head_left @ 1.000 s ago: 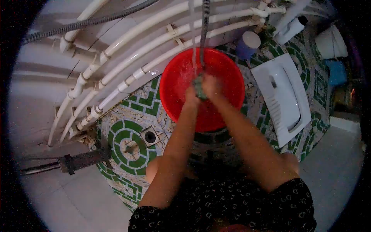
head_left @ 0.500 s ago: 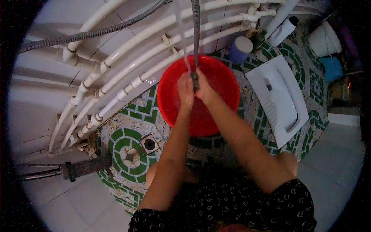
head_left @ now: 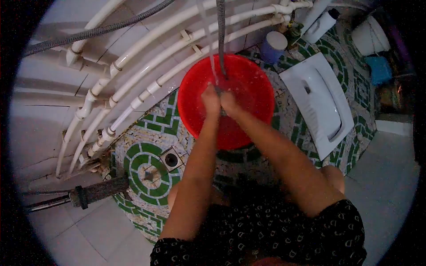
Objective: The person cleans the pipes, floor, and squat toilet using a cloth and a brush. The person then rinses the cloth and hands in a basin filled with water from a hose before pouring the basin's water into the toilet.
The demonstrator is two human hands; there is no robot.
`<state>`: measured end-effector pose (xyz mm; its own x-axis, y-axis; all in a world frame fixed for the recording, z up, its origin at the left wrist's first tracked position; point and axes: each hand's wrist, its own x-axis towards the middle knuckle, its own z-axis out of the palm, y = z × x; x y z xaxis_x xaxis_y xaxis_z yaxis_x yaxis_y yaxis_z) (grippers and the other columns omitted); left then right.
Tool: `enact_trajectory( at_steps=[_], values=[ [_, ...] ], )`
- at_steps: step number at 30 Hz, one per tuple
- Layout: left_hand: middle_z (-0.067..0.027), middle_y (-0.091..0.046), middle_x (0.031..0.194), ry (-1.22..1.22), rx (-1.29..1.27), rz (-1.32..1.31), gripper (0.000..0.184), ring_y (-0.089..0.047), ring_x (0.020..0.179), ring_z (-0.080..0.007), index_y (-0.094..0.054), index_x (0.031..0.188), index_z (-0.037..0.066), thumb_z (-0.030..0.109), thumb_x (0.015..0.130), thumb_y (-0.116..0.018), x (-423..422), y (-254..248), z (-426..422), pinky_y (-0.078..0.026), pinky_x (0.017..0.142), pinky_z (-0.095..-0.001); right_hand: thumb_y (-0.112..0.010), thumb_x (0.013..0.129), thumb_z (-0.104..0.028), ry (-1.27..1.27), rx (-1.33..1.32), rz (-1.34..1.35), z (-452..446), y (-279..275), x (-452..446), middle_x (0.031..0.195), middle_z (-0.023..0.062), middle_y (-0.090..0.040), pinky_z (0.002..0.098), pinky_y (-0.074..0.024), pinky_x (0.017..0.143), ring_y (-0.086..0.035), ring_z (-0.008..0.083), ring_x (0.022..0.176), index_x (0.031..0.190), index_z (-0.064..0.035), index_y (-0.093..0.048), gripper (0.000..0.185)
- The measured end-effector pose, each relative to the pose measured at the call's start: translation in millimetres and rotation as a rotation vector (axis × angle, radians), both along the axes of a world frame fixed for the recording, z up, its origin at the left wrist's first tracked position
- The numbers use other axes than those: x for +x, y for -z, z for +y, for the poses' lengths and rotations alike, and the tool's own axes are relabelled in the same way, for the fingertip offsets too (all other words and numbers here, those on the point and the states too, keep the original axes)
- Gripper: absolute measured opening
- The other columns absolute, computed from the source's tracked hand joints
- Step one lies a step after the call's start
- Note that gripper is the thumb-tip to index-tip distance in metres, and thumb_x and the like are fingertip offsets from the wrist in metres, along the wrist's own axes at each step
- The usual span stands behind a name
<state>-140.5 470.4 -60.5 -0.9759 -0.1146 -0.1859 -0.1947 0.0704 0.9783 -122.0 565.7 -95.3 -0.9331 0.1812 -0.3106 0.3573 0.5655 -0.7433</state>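
Both of my hands are closed over a red basin [head_left: 255, 119] on the tiled floor. Between them is a small dark grey-green piece [head_left: 218, 90] that looks like wet cloth, mostly hidden by the fingers. My left hand [head_left: 211, 101] grips its left side and my right hand [head_left: 229, 102] its right side, the fists nearly touching. A thin stream of water [head_left: 210, 48] falls from above onto the hands. Just behind them a grey corrugated hose [head_left: 221, 35] hangs down into the basin. Droplets show on the basin's inner wall.
White pipes [head_left: 146, 66] run along the wall at left and back. To the right a white squat toilet [head_left: 296, 77] is set in the floor. A blue tub [head_left: 271, 55], a white bottle [head_left: 318, 29] and a white bucket [head_left: 370, 37] stand behind. A floor drain [head_left: 171, 159] lies left of the basin.
My hands have gone from lying along the dark piece with fingers stretched forward to fists around it. The view has shifted slightly.
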Motion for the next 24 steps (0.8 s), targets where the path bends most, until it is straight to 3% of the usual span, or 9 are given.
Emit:
enact_trajectory(
  at_steps=[3, 5, 7, 11, 13, 17, 19, 21, 24],
  values=[
    [-0.0067, -0.065, 0.088, -0.290, 0.704, -0.333, 0.039, -0.062, 0.080, -0.0251, -0.062, 0.097, 0.006, 0.042, 0.107, -0.051, 11.9, -59.5, 7.2, -0.051, 0.073, -0.0448, -0.044, 0.108, -0.047, 0.108, -0.023, -0.052, 1.8, -5.8, -3.8, 0.110, 0.0122, -0.072, 0.0454, -0.0515, 0.092, -0.064, 0.0295, 0.102, 0.104, -0.0053, -0.071, 0.050],
    [-0.0047, -0.064, 0.090, -0.364, 0.833, -0.332, 0.036, -0.062, 0.081, -0.0222, -0.062, 0.102, 0.006, 0.041, 0.106, -0.055, 28.8, -90.2, 19.8, -0.053, 0.075, -0.0413, -0.042, 0.108, -0.054, 0.324, -0.339, -0.145, 0.9, -62.8, 0.9, 0.118, 0.0121, -0.071, 0.0450, -0.0498, 0.095, -0.063, 0.0290, 0.109, 0.114, -0.0042, -0.070, 0.057],
    [-0.0048, -0.065, 0.092, -0.268, 0.571, -0.147, 0.032, -0.062, 0.083, -0.0218, -0.062, 0.109, 0.006, 0.038, 0.104, -0.061, 33.2, -95.5, 35.4, -0.054, 0.077, -0.0385, -0.040, 0.107, -0.061, 0.589, -1.042, -0.285, 2.5, -106.6, -2.0, 0.128, 0.0114, -0.068, 0.0432, -0.0484, 0.100, -0.062, 0.0284, 0.117, 0.127, -0.0040, -0.068, 0.066],
    [-0.0086, -0.067, 0.095, -0.268, 0.611, -0.085, 0.027, -0.065, 0.080, -0.0239, -0.062, 0.112, 0.004, 0.030, 0.102, -0.062, 4.3, -43.6, 10.2, -0.056, 0.071, -0.0385, -0.048, 0.102, -0.063, 0.110, -1.080, -0.039, 13.7, -67.1, -7.0, 0.149, 0.0134, -0.054, 0.0402, -0.0429, 0.111, -0.056, 0.0289, 0.131, 0.145, -0.0047, -0.055, 0.073],
    [-0.0105, -0.068, 0.096, -0.257, 0.741, -0.116, 0.026, -0.066, 0.078, -0.0250, -0.063, 0.114, 0.004, 0.026, 0.101, -0.063, -6.7, -39.2, -13.5, -0.057, 0.068, -0.0386, -0.055, 0.100, -0.060, -0.248, -0.809, 0.020, 47.1, -67.6, -9.2, 0.155, 0.0178, -0.048, 0.0403, -0.0396, 0.116, -0.051, 0.0312, 0.138, 0.149, -0.0046, -0.050, 0.074],
    [-0.0103, -0.069, 0.092, -0.073, 1.018, -0.234, 0.022, -0.066, 0.075, -0.0266, -0.067, 0.106, 0.005, 0.025, 0.100, -0.062, -16.5, -85.1, -38.9, -0.057, 0.065, -0.0389, -0.075, 0.091, -0.042, -0.251, 0.713, 0.296, 131.6, -163.2, 40.4, 0.156, 0.0265, -0.042, 0.0496, -0.0382, 0.117, -0.044, 0.0424, 0.142, 0.151, -0.0026, -0.046, 0.077],
    [-0.0094, -0.069, 0.090, -0.045, 1.010, -0.266, 0.025, -0.067, 0.075, -0.0261, -0.068, 0.103, 0.006, 0.030, 0.100, -0.062, -18.5, -133.7, -27.9, -0.057, 0.065, -0.0391, -0.076, 0.091, -0.042, -0.271, 0.668, 0.251, 176.8, -198.8, 55.0, 0.158, 0.0217, -0.041, 0.0528, -0.0425, 0.112, -0.045, 0.0407, 0.141, 0.151, -0.0039, -0.046, 0.077],
    [-0.0088, -0.069, 0.089, -0.030, 0.986, -0.294, 0.027, -0.067, 0.075, -0.0257, -0.068, 0.101, 0.007, 0.033, 0.100, -0.063, -17.4, -175.9, -23.0, -0.057, 0.065, -0.0391, -0.074, 0.093, -0.044, -0.117, -0.087, 0.316, 210.2, -152.3, 76.8, 0.155, 0.0183, -0.046, 0.0517, -0.0454, 0.109, -0.050, 0.0372, 0.138, 0.151, -0.0056, -0.047, 0.075],
    [-0.0082, -0.069, 0.086, -0.030, 0.907, -0.253, 0.030, -0.067, 0.074, -0.0254, -0.067, 0.102, 0.007, 0.037, 0.100, -0.064, -27.4, -230.9, -27.5, -0.057, 0.065, -0.0393, -0.071, 0.095, -0.047, -0.071, -0.720, -0.304, 233.2, -122.6, 105.7, 0.149, 0.0147, -0.054, 0.0489, -0.0479, 0.108, -0.055, 0.0331, 0.133, 0.151, -0.0079, -0.047, 0.073]
  ],
)
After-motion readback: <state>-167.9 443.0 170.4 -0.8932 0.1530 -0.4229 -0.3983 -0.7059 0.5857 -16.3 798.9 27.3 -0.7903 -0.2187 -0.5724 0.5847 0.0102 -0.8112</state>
